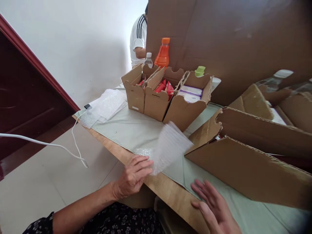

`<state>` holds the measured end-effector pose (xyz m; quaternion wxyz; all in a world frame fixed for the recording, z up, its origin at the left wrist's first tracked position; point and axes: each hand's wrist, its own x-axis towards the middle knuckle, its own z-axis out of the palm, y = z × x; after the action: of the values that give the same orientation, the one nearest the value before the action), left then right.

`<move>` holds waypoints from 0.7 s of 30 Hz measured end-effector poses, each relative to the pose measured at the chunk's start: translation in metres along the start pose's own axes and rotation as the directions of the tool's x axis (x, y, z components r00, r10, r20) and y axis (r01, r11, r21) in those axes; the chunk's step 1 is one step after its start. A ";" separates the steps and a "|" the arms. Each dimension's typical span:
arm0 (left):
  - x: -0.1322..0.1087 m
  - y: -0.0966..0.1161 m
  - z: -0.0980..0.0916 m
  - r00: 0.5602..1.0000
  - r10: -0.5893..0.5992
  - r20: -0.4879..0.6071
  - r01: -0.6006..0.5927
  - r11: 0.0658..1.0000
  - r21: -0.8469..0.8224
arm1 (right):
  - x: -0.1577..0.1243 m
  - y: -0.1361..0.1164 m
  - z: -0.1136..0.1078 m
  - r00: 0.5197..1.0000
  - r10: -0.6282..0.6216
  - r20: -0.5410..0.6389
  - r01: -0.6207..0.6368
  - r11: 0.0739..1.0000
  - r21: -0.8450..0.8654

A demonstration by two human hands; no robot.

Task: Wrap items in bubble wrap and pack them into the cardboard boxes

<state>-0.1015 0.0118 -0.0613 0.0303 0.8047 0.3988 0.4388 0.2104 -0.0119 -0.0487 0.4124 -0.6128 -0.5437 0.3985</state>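
Here, the left hand (pixel 137 172) pinches a blurred bubble-wrap sheet (pixel 170 148) over the table (pixel 122 131) edge, the right hand (pixel 215 208) hangs loosely spread, near a cardboard box (pixel 243 169).

Flexible translucent-white plastic bubble-wrap sheet (pixel 172 148), thin, texture partly blurred.
Long brown corrugated-cardboard box (pixel 234 169): matt, rough-edged. Flat pale-green cloth cover (pixel 117 126): matt, creased. Straight tan wooden table edge (pixel 168 190): smooth. Tapered orange plastic bottle (pixel 162 57): glossy.
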 end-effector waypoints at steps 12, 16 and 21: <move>0.039 -0.058 -0.066 0.881 -0.456 -0.131 0.473 0.863 0.177 | 0.041 -0.029 0.052 0.998 0.044 -0.051 -0.051 0.989 -0.136; 0.078 -0.141 -0.103 0.662 -0.648 -0.377 0.749 0.555 0.361 | 0.033 -0.023 0.053 0.992 0.034 -0.122 -0.050 0.991 -0.128; 0.092 -0.206 -0.112 0.522 -0.767 -0.373 0.835 0.371 0.406 | 0.032 -0.021 0.053 0.995 0.058 -0.082 -0.069 0.988 -0.138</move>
<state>-0.2825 0.1797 -0.0119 -0.0130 0.4530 0.8449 0.2842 0.1569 0.0250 -0.0481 0.3763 -0.6722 -0.5342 0.3481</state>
